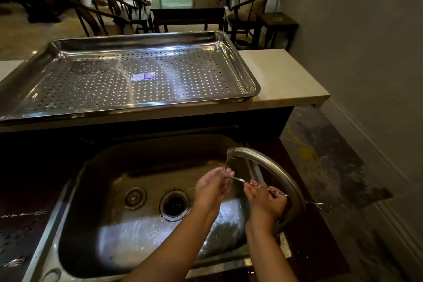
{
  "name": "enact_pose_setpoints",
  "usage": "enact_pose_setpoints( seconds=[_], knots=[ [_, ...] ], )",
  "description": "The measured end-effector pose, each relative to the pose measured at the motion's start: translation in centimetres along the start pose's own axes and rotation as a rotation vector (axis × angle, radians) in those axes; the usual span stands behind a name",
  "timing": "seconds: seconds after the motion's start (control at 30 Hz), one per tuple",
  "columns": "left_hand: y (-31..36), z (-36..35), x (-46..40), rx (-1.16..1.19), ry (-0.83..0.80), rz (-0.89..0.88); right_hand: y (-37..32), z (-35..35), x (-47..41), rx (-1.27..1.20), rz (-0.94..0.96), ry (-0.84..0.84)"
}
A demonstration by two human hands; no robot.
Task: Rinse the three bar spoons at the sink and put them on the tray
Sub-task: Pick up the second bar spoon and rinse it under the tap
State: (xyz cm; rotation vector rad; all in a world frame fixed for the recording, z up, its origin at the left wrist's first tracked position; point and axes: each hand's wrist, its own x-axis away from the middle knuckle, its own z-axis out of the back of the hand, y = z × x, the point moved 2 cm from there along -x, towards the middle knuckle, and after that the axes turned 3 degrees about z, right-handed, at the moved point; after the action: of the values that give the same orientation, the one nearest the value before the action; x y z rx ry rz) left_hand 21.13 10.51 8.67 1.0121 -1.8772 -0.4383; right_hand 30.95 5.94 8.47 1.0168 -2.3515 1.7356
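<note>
1. The right hand (266, 199), in the lower right of the frame, gripped a spoon (251, 182) by its twisted stem, fingers curled round it. The far end of the stem passed behind the tap (274, 169), and its forked tip showed beyond the spout, further right.
2. The left hand (212, 186), just left of it, held the other end of the same spoon with the fingertips, right under the water falling from the tap's mouth. The bowl itself was hidden by the fingers and the stream.
3. Both hands were over the right side of the sink (91, 224), which filled the lower middle of the frame.
4. The tray (242, 62) sat on the counter above the sink, across the upper left and middle of the frame. Nothing lay on it but water drops and a small label — so no spoon had been delivered yet.
5. At the lower left edge, on the dark surface beside the sink, lay a second spoon (25, 213) with a twisted stem and forked end. Below it was another dim metal shape (13, 262) — likely the third, though too dark to be sure.
6. Judged from this, the task was in its first third: one spoon under the water, two apparently waiting, and all three placings left to do.
</note>
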Motion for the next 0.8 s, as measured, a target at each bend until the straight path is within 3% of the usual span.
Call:
enact_pose_setpoints(
  seconds=[0.2, 0.3, 0.8],
  knots=[
    [0.4, -0.2, 0.0, 0.159, 0.106, -0.029, -0.1, -0.5, 0.3, -0.012, -0.031, 0.002],
    [0.1, -0.2, 0.5, 0.175, 0.048, -0.044, 0.2, -1.0, 0.8, -0.026, -0.063, -0.012],
    [2.9, 3.1, 0.1, -0.082, 0.111, -0.196, 4.4, -6.5, 4.5, -0.036, -0.139, -0.183]
  ],
)
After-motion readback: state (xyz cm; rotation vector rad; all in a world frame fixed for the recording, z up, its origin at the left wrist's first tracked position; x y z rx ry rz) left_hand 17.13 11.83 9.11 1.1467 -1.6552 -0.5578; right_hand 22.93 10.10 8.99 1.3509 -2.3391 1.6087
